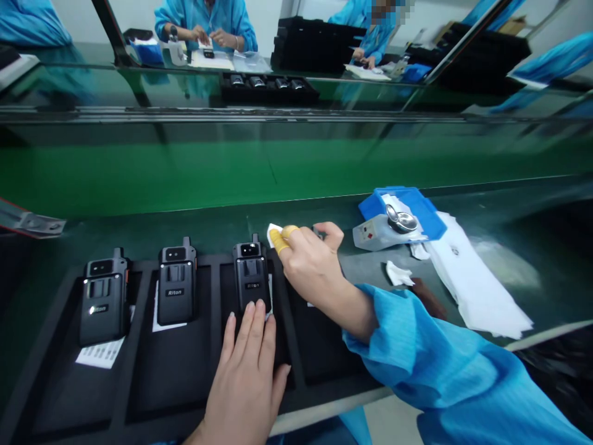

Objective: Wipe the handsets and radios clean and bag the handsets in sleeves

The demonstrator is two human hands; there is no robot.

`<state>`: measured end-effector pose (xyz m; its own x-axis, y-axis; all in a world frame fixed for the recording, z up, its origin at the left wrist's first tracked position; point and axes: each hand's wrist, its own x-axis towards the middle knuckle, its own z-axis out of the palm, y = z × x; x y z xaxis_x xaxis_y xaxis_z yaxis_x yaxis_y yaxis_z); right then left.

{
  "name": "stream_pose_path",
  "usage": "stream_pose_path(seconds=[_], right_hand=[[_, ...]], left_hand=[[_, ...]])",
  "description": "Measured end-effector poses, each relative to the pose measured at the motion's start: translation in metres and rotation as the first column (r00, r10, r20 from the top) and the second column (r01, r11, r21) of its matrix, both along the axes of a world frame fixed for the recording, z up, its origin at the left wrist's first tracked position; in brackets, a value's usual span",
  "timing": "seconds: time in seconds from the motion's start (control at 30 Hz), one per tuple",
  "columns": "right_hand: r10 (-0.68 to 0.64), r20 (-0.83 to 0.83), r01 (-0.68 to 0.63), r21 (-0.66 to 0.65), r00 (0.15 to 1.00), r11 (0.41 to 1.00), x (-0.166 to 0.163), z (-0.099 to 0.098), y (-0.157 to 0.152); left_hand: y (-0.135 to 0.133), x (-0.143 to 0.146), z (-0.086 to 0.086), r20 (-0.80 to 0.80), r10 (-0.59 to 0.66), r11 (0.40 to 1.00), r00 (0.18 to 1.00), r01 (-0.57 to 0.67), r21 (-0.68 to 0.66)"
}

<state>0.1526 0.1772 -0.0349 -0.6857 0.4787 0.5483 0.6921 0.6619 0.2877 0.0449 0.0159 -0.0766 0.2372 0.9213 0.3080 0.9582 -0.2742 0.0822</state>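
My left hand [248, 371] lies flat with fingers stretched out, its fingertips on the lower end of a black two-way radio [251, 275] marked "Riton". That radio stands in a compartment of a black tray [121, 395], with white paper showing behind it. To the right of its antenna, my right hand [312, 256] pinches a white wipe [274, 232]; two of its fingers wear yellow finger cots. What lies behind this hand is mostly hidden. Two more radios, the middle one [176, 284] and the far left one [104, 303], sit in compartments to the left over white paper slips.
A blue bin [428, 213] with white wipes stands at right, beside a clear bottle with a metal top [370, 233]. A crumpled wipe [398, 274] and a white wipe stack [477, 278] lie nearby. Co-workers' hands [213, 38] work beyond the green belt [208, 167].
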Motion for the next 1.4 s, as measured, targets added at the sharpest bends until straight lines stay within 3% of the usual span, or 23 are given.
stream_pose_path(seconds=[0.17, 0.33, 0.7, 0.97, 1.27, 1.4], right_hand=[[0.223, 0.014, -0.223, 0.02, 0.975, 0.975, -0.02, -0.002, -0.005], [0.242, 0.055, -0.241, -0.024, 0.969, 0.97, -0.017, -0.004, -0.006], [0.11, 0.008, -0.11, -0.062, 0.994, 0.992, 0.001, -0.016, -0.008], [-0.064, 0.016, 0.065, -0.056, 0.998, 0.996, 0.021, -0.007, -0.018], [0.213, 0.021, -0.209, -0.104, 0.977, 0.972, -0.002, -0.016, -0.056], [0.242, 0.007, -0.24, -0.106, 0.97, 0.965, -0.001, -0.018, -0.055]], left_hand=[[0.0, 0.0, -0.001, -0.007, 0.001, 0.999, 1.0, -0.001, 0.04], [0.001, 0.002, 0.0, 0.043, 0.023, 0.999, 0.999, -0.024, 0.023], [0.001, 0.001, 0.001, 0.037, -0.003, 1.0, 0.999, 0.002, 0.027], [0.001, 0.0, 0.005, 0.08, 0.001, 0.999, 0.997, -0.004, 0.036], [-0.004, 0.0, 0.004, 0.163, 0.051, 0.994, 0.985, -0.066, 0.087], [-0.003, 0.002, 0.002, 0.159, 0.053, 0.994, 0.986, -0.067, 0.082]])
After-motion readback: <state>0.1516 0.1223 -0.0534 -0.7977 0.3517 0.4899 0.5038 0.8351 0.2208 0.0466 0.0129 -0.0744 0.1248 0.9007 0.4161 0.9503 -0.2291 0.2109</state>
